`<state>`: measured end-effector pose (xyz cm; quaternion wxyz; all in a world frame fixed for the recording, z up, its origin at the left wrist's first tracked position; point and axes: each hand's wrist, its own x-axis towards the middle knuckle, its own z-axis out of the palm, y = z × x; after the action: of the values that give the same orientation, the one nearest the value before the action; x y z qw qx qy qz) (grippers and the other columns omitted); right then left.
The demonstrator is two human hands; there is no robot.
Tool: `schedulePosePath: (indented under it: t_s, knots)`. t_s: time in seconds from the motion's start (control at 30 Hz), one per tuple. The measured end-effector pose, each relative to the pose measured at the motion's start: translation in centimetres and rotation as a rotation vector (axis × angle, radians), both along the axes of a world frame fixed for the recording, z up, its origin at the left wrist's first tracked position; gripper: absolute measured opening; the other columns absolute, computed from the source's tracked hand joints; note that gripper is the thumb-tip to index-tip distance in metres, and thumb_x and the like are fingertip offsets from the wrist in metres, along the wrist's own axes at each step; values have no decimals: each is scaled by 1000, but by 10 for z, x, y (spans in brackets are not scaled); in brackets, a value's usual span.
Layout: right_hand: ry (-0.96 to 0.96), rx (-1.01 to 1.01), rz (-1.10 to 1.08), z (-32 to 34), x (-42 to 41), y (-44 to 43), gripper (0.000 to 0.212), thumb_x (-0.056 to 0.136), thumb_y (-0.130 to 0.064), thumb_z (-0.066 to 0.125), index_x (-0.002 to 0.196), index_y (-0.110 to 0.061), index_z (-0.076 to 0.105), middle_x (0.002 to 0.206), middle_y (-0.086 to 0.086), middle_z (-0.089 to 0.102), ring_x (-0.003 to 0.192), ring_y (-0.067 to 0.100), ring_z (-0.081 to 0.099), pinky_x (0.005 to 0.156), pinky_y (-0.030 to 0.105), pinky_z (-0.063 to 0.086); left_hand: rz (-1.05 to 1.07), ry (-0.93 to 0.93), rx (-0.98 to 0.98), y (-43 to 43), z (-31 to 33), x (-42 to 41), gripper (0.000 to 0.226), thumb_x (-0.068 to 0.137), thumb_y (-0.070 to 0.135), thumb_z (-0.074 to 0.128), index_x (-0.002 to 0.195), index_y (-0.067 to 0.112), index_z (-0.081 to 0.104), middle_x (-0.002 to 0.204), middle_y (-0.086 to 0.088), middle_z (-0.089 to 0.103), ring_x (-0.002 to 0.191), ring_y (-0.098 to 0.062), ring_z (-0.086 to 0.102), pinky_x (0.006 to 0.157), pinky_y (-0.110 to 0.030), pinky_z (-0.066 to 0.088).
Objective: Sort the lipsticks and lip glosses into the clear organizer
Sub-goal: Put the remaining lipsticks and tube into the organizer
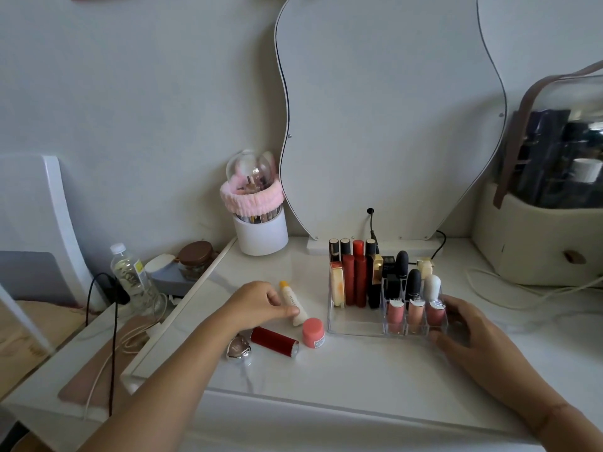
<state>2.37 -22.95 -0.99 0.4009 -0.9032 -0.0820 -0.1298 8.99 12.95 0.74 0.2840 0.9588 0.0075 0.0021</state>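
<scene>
The clear organizer stands on the white vanity top, holding several upright lipsticks and, in its front cells, three pink lip glosses. My right hand grips the organizer's front right corner. My left hand pinches a white tube with a yellow cap lying on the table to the organizer's left. Beside that tube lie a dark red lipstick, a small pink jar and a silver heart-shaped case.
A wavy mirror stands behind the organizer with a black cable. A white brush holder with a pink headband sits at back left, a beige cosmetics case at right. A water bottle and jars stand on the lower shelf at left.
</scene>
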Motion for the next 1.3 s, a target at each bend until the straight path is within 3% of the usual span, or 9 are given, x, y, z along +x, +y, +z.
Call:
schedulePosePath:
  t_s: [0.13, 0.27, 0.37, 0.53, 0.63, 0.83, 1.0, 1.2, 1.3]
  knots:
    - [10, 13, 8, -1, 0, -1, 50, 77, -24, 72, 120, -34, 50, 111, -12, 59, 99, 5, 57, 82, 23, 41, 71, 54, 26, -12, 4, 1, 52, 64, 73, 58, 49, 24, 47, 51, 14, 46, 53, -6, 46, 50, -27, 30]
    - [11, -4, 8, -1, 0, -1, 50, 77, -26, 71, 123, -32, 50, 111, -12, 58, 99, 4, 56, 82, 21, 40, 132, 103, 138, -21, 2, 9, 69, 67, 77, 49, 93, 15, 65, 99, -2, 64, 93, -21, 58, 73, -30, 45]
    - [5, -3, 10, 0, 0, -1, 49, 77, -24, 71, 121, -33, 51, 111, -12, 59, 98, 3, 56, 81, 20, 38, 173, 110, 188, -27, 3, 13, 71, 68, 73, 50, 102, 12, 63, 106, -4, 63, 100, -24, 58, 82, -33, 48]
    - [7, -6, 12, 1, -1, -1, 50, 77, -24, 71, 123, -31, 51, 112, -10, 59, 100, 6, 56, 82, 21, 38, 161, 140, 148, -35, 12, 16, 35, 74, 49, 57, 72, 14, 55, 78, -4, 59, 80, -23, 58, 60, -28, 38]
    - [4, -7, 9, 2, -1, 0, 50, 77, -24, 70, 123, -30, 51, 112, -10, 59, 101, 6, 57, 82, 22, 39, 147, 114, 110, -34, 13, 13, 37, 73, 39, 62, 55, 14, 42, 58, -1, 44, 60, -21, 45, 48, -28, 26]
    - [-1, -2, 6, 2, -2, 1, 50, 77, -22, 71, 123, -28, 52, 113, -9, 60, 101, 8, 57, 83, 23, 39, 115, 105, 31, -22, 9, 7, 31, 63, 35, 77, 69, 5, 70, 63, -6, 62, 57, -17, 53, 54, -27, 36]
    - [2, -11, 6, 2, -2, 1, 50, 78, -23, 70, 125, -28, 51, 114, -8, 59, 101, 9, 57, 83, 24, 40, 174, -21, -7, -14, 9, 2, 23, 67, 32, 78, 73, 12, 68, 67, -5, 65, 60, -18, 56, 56, -29, 42]
    - [7, -7, 5, 3, -2, 1, 51, 78, -22, 70, 125, -26, 51, 115, -7, 59, 102, 9, 57, 83, 23, 39, 144, -274, -372, -8, 20, -2, 5, 80, 20, 69, 80, 16, 72, 62, -7, 67, 58, -17, 58, 69, -42, 53]
    - [1, -8, 3, 2, -1, 1, 50, 78, -23, 71, 124, -28, 51, 113, -7, 60, 101, 9, 57, 82, 23, 39, 93, -407, -445, -12, 40, -7, 19, 82, 19, 67, 70, 33, 69, 59, 0, 64, 57, -11, 57, 69, -36, 51]
